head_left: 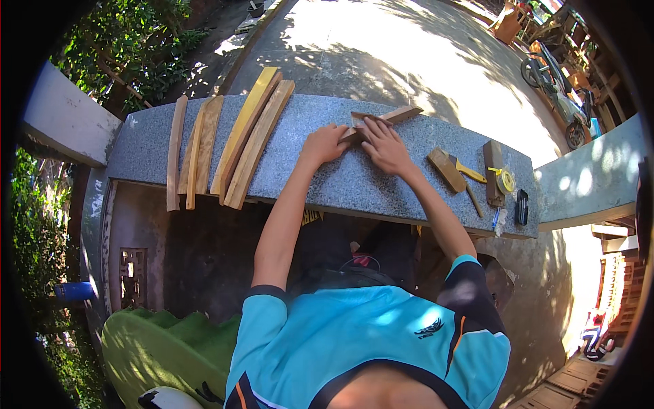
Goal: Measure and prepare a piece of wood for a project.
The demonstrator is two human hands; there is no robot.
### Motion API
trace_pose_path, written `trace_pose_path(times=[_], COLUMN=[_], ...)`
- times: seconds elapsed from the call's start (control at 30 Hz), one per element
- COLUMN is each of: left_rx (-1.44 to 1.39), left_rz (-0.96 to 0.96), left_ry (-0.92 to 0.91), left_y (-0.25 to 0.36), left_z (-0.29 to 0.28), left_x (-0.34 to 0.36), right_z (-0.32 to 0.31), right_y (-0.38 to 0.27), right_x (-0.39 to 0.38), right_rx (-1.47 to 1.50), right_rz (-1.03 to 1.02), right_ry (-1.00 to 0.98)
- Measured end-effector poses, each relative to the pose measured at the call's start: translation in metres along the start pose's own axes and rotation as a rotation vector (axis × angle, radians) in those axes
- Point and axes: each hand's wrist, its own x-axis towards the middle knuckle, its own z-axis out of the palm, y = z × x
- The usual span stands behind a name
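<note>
A short wooden strip (406, 114) lies slantwise on the grey stone slab (327, 180). My left hand (325, 144) is closed around its near left end. Over the strip's middle, the fingers of my right hand (385, 146) press down on a thin brown sheet (368, 116) that looks like sandpaper; its edge curls up past the fingertips. My right fingers partly cover both sheet and strip. To the right of that hand lie a wooden block (446, 170) and a brush with a yellow handle (470, 172).
Several long wooden strips (259, 143) lie at the slab's left. Toward its right end are a dark wooden block (493, 184), a yellow tape roll (505, 181), a pencil-like stick (474, 201) and a black case (522, 207). A motorcycle (555, 88) stands beyond.
</note>
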Motion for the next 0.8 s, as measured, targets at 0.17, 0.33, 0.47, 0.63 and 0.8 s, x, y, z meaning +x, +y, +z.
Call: trace_pose_path(times=[0.17, 0.33, 0.47, 0.63, 0.8], left_rx=[-0.088, -0.017, 0.093, 0.156, 0.151], left_rz=[0.025, 0.008, 0.048, 0.024, 0.006], left_ry=[0.034, 0.110, 0.228, 0.260, 0.242], left_y=[0.012, 0.008, 0.035, 0.025, 0.035], left_z=[0.000, 0.012, 0.020, 0.023, 0.025], left_x=[0.000, -0.012, -0.019, -0.026, -0.016], right_z=[-0.037, 0.000, -0.026, -0.006, -0.015], right_y=[0.060, -0.023, 0.065, 0.000, 0.047], right_x=[0.028, 0.009, 0.013, -0.010, 0.005], right_rx=[0.000, 0.004, 0.011, -0.052, -0.019], right_rz=[0.425, -0.069, 0.282, 0.121, 0.301], right_ry=[-0.063, -0.084, 0.050, -0.075, -0.049])
